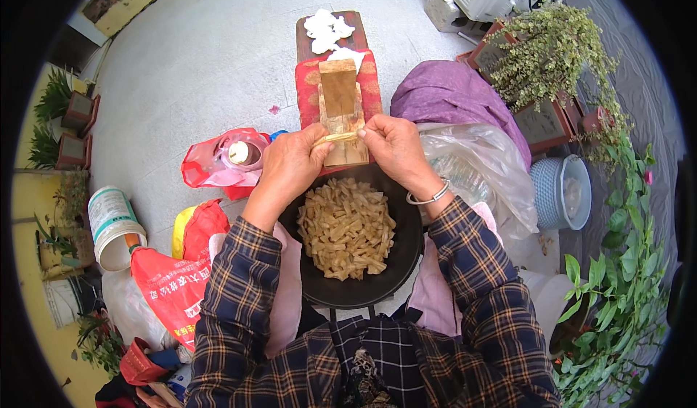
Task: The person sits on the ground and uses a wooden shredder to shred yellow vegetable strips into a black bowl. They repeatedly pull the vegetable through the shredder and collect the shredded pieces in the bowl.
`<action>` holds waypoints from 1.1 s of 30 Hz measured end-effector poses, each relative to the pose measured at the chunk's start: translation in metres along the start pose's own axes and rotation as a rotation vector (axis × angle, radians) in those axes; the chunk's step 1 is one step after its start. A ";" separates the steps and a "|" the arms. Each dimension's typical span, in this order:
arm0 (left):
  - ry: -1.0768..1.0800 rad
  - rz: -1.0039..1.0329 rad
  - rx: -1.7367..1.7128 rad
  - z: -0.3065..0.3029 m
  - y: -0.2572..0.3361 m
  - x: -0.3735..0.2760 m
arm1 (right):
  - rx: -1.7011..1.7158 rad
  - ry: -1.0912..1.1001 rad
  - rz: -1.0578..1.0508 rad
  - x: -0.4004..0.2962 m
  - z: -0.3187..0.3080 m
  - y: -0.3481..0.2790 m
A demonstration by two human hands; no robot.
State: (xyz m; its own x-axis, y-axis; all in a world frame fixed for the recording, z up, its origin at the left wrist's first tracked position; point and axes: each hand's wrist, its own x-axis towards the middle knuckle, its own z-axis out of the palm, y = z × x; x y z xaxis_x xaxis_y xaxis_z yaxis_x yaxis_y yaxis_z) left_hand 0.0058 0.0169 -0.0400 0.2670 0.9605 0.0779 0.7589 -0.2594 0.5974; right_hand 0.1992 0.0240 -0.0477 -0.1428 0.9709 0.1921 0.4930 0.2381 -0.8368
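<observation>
Between my two hands a thin pale-yellow strip (342, 137) is stretched sideways, its material unclear. My left hand (297, 155) pinches one end between thumb and fingers. The other end is pinched by my right hand (393, 144), which has a silver bangle on the wrist. Just beyond the strip stands a wooden block (338, 84) on a wooden board (348, 155), over a red patterned cloth (370, 76) on a dark wooden bench (305, 43). Below my hands is a black round pan (400, 266) holding a heap of short tan folded pieces (346, 228).
White crumpled material (325, 29) lies at the bench's far end. At left are a red plastic bag (204, 160), a white bucket (111, 217) and a printed red sack (169, 283). At right are a purple cloth sack (446, 89), a clear plastic bag (490, 163), a blue basket (550, 190) and potted plants.
</observation>
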 end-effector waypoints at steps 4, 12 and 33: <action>-0.015 -0.017 0.015 0.003 -0.005 0.000 | -0.183 -0.017 0.026 0.001 0.002 -0.002; -0.369 -0.158 -0.016 -0.015 0.008 -0.021 | -0.513 0.076 0.072 0.008 -0.024 0.018; -0.777 -0.254 0.432 0.157 -0.032 -0.070 | 0.109 0.233 -0.087 -0.010 -0.018 0.000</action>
State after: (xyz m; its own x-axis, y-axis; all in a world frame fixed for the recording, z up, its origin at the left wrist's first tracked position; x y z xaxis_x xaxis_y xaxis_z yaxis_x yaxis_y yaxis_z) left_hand 0.0560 -0.0576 -0.1897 0.2675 0.6971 -0.6652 0.9631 -0.2154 0.1615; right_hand 0.2164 0.0148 -0.0405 0.0274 0.9294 0.3680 0.3907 0.3289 -0.8598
